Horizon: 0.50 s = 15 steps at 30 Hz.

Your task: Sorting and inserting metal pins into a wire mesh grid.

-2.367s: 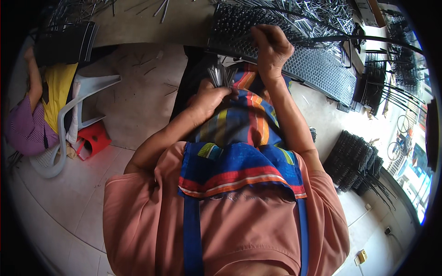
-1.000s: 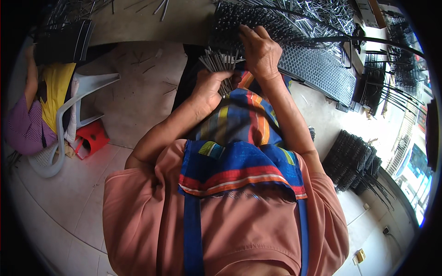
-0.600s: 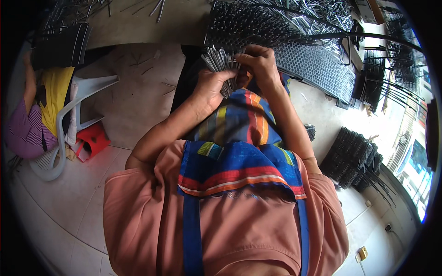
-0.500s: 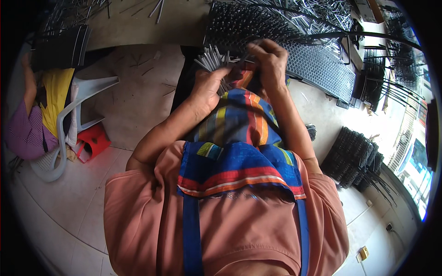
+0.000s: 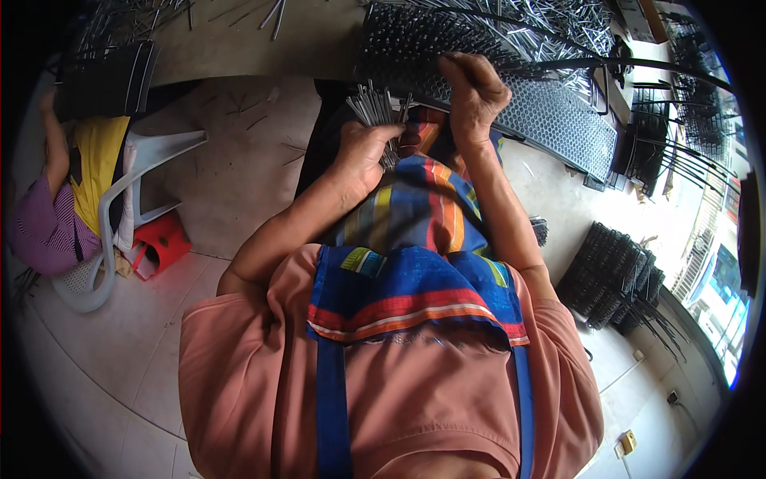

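Note:
My left hand (image 5: 364, 150) is wrapped round a bundle of thin grey metal rods (image 5: 370, 105), their ends fanning out above the thumb. My right hand (image 5: 479, 94) is raised over the near edge of a dark perforated plate (image 5: 550, 120), its fingers curled together. Whatever those fingers may pinch is too small or hidden to make out. Many short rods (image 5: 431, 40) stand upright in the holes of the plate's far left part, while bare holes show toward its right end. Below both hands a striped apron (image 5: 431, 191) covers my lap.
Loose rods (image 5: 550, 28) lie heaped behind the plate, and a black cable (image 5: 614, 61) crosses over it. Stacked black racks (image 5: 610, 271) stand on the floor at right. At left another person (image 5: 56, 199) sits on a white plastic chair (image 5: 108, 231) beside a red container (image 5: 162, 243).
My right hand has moved up and to the right, away from the bundle toward the plate. My left hand stays nearly in place, still gripping the rods.

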### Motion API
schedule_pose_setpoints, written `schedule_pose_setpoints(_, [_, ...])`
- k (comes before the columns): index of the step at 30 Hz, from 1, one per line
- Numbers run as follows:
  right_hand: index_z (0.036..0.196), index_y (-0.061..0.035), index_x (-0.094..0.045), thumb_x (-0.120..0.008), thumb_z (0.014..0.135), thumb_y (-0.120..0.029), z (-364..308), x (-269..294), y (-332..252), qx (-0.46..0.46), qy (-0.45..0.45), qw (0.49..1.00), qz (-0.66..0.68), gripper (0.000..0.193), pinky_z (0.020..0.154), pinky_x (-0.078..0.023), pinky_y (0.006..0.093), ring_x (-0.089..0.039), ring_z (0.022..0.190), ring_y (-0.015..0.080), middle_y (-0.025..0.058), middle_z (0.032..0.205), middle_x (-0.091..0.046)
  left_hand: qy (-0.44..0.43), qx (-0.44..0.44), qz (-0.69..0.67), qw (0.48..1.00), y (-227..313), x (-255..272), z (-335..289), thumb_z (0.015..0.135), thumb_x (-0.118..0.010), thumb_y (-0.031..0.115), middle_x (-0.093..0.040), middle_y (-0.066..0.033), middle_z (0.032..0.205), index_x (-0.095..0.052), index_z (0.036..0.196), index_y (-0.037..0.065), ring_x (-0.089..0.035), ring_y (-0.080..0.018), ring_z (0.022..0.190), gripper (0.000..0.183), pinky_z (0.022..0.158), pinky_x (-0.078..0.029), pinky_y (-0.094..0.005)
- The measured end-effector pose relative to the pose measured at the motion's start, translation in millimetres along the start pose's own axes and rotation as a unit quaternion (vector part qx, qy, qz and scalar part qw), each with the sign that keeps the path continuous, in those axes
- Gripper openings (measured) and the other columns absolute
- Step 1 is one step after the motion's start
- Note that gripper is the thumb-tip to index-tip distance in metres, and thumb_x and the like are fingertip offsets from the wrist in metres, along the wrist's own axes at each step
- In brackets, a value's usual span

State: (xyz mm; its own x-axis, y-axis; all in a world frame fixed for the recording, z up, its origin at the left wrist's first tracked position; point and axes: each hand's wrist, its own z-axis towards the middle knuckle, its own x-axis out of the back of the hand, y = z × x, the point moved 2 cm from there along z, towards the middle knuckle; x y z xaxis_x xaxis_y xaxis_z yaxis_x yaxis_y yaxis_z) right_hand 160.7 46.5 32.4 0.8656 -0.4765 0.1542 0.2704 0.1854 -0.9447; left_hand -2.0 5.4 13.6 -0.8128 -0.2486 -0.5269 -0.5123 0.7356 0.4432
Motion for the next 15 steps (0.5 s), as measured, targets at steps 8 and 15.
schedule_pose_setpoints(8, [0.084,-0.0007,-0.071,-0.074,0.073,0.002,-4.0,-6.2,-10.9,0.039,-0.033,0.987,-0.150,0.011,0.062,-0.048,0.0237,-0.063,0.068,0.0114,0.0059,0.076,-0.066,-0.008,0.025,-0.004,1.000,-2.2,2.2,2.8,0.083,-0.061,-0.005,-0.069,-0.0168,0.084,-0.065,0.097,-0.006,-0.068,-0.0234,0.070,0.015,0.062,-0.056,-0.0346])
schedule_pose_setpoints(15, [0.088,-0.0058,-0.073,-0.074,0.075,-0.002,7.1,-7.7,-14.6,0.127,-0.101,0.963,-0.213,0.013,0.061,-0.049,0.0262,-0.065,0.066,0.0176,0.0074,0.078,-0.065,-0.022,0.022,-0.050,0.998,-2.0,-1.1,4.8,0.081,-0.062,-0.006,-0.069,-0.0148,0.082,-0.065,0.096,-0.005,-0.068,-0.0228,0.067,0.015,0.061,-0.056,-0.0326])
